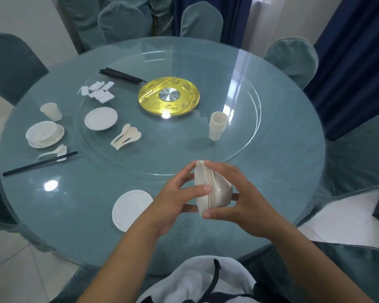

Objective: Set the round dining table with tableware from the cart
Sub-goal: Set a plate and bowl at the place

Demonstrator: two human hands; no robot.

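Teal-covered chairs (293, 60) ring the round desk (282, 171). Navy curtains (354, 51) hang at right. The floor (20, 270) is pale tile.

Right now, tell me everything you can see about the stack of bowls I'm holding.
The stack of bowls is a nested set of small, cream-white bowls that look like ceramic or plastic, their thin rims showing as tight parallel lines. It is tipped on its side, rims facing left, held above the near edge of the glass-topped table, right of a white plate. The left hand grips the rim side with thumb across the front, while the right hand cups the base side.
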